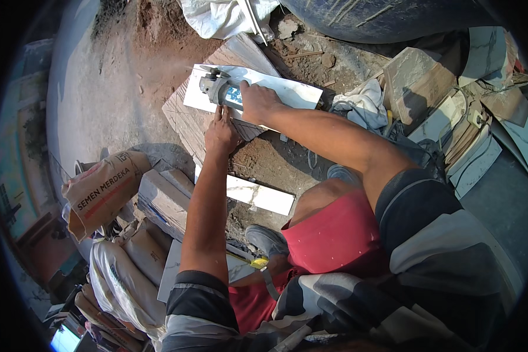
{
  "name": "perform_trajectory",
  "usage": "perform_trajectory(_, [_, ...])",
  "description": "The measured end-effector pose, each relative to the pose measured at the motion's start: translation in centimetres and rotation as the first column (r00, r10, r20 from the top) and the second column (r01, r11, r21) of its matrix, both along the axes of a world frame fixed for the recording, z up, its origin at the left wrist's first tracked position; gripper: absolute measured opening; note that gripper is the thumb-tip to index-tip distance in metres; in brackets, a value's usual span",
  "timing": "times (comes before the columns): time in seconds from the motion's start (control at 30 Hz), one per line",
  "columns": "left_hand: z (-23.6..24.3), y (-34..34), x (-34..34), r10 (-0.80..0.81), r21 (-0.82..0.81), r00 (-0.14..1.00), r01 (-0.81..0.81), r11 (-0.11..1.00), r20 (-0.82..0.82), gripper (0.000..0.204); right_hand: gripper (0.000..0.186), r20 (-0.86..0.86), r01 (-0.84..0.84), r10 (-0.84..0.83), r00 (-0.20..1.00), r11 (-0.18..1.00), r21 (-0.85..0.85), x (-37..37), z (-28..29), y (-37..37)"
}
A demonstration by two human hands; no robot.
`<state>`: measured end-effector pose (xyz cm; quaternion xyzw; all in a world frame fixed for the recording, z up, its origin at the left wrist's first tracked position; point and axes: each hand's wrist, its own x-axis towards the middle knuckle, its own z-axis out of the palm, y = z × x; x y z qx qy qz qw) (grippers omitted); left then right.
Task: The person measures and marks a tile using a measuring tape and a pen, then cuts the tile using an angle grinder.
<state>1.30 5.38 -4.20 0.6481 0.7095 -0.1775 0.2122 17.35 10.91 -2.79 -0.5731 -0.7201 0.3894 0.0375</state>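
Crouching over the ground, the person fills the lower part of the view: striped sleeves, red shorts [334,234] and one grey shoe [267,239] by the knee, with a bit of yellow tape measure [259,263] beside it, mostly hidden under the leg. Everything else is placed from the white tile [287,91] that lies flat on the dirt ahead.

Nearer than that tile, a second white tile strip [264,196] lies on the ground between the two forearms, its near end covered by the left arm. To the person's left of it sit a pale stone block [164,199] and a brown paper cement sack [102,190], with more sacks below it running out of frame.

On the white tile itself rests an angle grinder [220,88]. The right hand [258,102] is wrapped closed around the grinder's body — its rear part and cable are covered by the hand. The left hand [220,132] lies just at the near edge of the white tile, fingers stretched fairly flat and pressing down beside the grinder; whether it touches the tool cannot be made out. The disc at the grinder's far-left end is blurred.

Under the white tile, a ribbed beige slab [182,117] shows at its left. To the right of the tile lies a crumpled white cloth [364,102], then a heap of broken tile pieces [452,117], bent by the lens. Beyond the tile, a white bag [217,17] and a dark curved shape [381,14] are cut off at the top edge.
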Motion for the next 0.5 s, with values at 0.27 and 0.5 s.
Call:
perform_trajectory(0.27, [-0.7,-0.1,-0.3,0.002,0.006,1.0,-0.002,1.0,-0.003,0.059,0.056,-0.004,-0.016,0.016,1.0,1.0,0.019,1.2,-0.3,-0.8])
perform_trajectory(0.5, [-0.1,-0.3,-0.2,0.001,0.005,0.998,-0.001,1.0,0.059,0.054,0.057,0.032,-0.02,0.02,0.999,1.0,-0.004,2.1,-0.5,-1.3])
